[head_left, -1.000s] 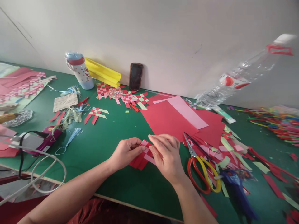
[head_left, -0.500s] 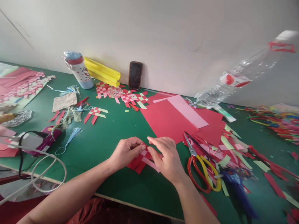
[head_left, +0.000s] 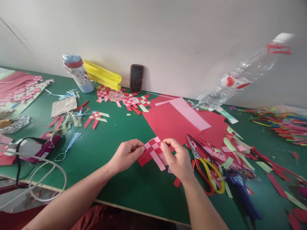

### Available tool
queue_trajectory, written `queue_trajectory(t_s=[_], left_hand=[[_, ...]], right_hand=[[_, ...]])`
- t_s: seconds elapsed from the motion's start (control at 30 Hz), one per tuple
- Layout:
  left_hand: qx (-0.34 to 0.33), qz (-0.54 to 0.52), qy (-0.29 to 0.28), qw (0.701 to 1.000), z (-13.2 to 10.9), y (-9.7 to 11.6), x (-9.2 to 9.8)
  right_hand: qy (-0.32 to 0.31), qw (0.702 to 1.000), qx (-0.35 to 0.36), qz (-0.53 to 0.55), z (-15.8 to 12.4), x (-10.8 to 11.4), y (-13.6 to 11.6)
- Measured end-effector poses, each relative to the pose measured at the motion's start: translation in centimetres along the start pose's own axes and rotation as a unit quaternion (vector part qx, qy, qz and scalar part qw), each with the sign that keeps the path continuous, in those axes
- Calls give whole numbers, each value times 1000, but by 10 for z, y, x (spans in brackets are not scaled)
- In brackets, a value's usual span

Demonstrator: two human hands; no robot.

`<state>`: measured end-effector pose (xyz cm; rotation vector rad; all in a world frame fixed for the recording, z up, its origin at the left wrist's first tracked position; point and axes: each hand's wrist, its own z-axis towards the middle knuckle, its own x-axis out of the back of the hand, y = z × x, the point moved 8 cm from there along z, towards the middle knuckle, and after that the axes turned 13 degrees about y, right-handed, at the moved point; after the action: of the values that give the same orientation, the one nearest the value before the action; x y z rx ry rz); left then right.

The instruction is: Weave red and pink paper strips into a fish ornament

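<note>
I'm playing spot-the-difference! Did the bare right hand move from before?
Yes, the right hand moved rightward, closer to the metal scissors with red and yellow handles.

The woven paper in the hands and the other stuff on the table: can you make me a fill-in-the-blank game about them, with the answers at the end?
1. The left hand and right hand hold a woven piece of red and ____ paper.
2. The scissors have one red handle and one ____ handle.
3. The clear bottle has a ____ cap.
4. The table top is coloured ____.

Missing words: pink; yellow; white; green.
</note>
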<state>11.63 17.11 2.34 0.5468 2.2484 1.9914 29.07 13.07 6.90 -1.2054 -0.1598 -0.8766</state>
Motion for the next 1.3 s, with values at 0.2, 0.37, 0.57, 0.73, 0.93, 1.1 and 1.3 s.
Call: queue_trajectory(t_s=[0.2, 0.37, 0.57, 0.73, 0.93, 1.1, 1.3], left_hand=[[-4, -4, -6, 1000, -1, -1, -1], [-5, -9, -10, 1000, -1, -1, -1], [-5, -12, -13, 1000, -1, 0, -3], [-8, -7, -9, 1000, -1, 2, -2], [-13, -11, -9, 1000, -2, 3, -2], [-15, 6, -3, 1000, -2, 2, -1], [-12, -8, -8, 1000, -2, 1, -1]], right_hand=[[15, 1000, -23, 15, 2, 3, 1], [7, 999, -29, 28, 2, 2, 2], [-7, 996, -68, 59, 1, -1, 7], [-37, 990, -112, 81, 0, -5, 12], [-146, 961, -173, 156, -7, -19, 11], [-149, 965, -161, 142, -7, -18, 8], [-143, 967, -161, 138, -8, -19, 8]])
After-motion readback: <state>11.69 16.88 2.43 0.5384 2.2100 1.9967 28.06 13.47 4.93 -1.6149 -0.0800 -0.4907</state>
